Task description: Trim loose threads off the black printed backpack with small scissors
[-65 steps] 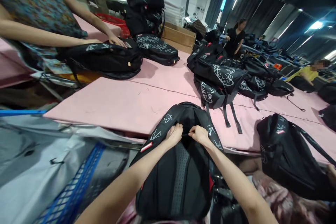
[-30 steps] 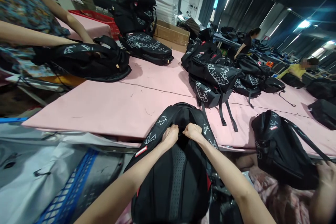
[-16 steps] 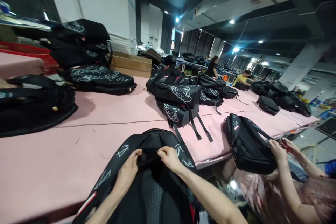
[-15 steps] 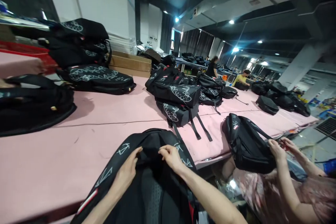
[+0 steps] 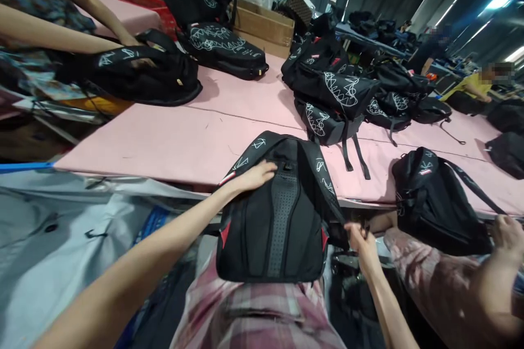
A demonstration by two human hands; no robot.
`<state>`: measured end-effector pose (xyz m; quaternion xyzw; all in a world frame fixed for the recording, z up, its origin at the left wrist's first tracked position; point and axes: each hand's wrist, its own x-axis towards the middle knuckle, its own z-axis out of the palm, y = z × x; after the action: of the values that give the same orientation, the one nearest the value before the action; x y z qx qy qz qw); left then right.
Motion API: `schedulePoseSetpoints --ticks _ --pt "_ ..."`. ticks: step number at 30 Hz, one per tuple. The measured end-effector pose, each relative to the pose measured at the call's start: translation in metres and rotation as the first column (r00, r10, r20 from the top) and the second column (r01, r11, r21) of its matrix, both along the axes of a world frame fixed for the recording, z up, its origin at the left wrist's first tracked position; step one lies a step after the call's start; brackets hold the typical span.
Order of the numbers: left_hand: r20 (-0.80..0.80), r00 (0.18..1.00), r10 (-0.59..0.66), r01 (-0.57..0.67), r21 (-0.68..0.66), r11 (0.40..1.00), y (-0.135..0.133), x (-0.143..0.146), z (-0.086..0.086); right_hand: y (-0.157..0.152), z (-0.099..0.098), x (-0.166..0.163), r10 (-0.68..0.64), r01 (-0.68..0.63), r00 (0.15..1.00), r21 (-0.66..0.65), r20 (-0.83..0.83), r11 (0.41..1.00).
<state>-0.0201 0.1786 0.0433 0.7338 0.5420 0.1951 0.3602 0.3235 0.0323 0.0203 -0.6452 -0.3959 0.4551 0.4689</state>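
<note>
A black backpack leans from my lap against the table edge, its padded back panel facing me. White scribbles mark its shoulder straps, and red shows at both sides. My left hand lies on the upper left of the back panel beside the left strap, fingers stretched out. At the right side, my right hand is closed around the lower end of the right shoulder strap. A small dark thing shows at its fingers, too blurred to name.
The pink-covered table carries stacked black backpacks. At left, a co-worker's arms reach to another backpack. A co-worker at right handles a black backpack. A cardboard box and red crate stand behind.
The view has tilted down and left. My hands have parted from the backpack's top: the left now rests on the back panel, the right has moved down to the right strap's lower end.
</note>
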Motion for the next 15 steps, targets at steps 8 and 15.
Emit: schedulePoseSetpoints --ticks 8,15 --pt "0.056 0.835 0.547 -0.525 -0.210 0.825 -0.192 -0.091 -0.062 -0.098 -0.064 -0.032 0.247 -0.260 0.966 -0.360 -0.081 0.896" --pt "-0.018 0.829 0.559 -0.541 -0.283 0.792 -0.211 -0.036 -0.080 -0.065 -0.053 -0.041 0.104 -0.118 0.992 -0.245 -0.072 0.962"
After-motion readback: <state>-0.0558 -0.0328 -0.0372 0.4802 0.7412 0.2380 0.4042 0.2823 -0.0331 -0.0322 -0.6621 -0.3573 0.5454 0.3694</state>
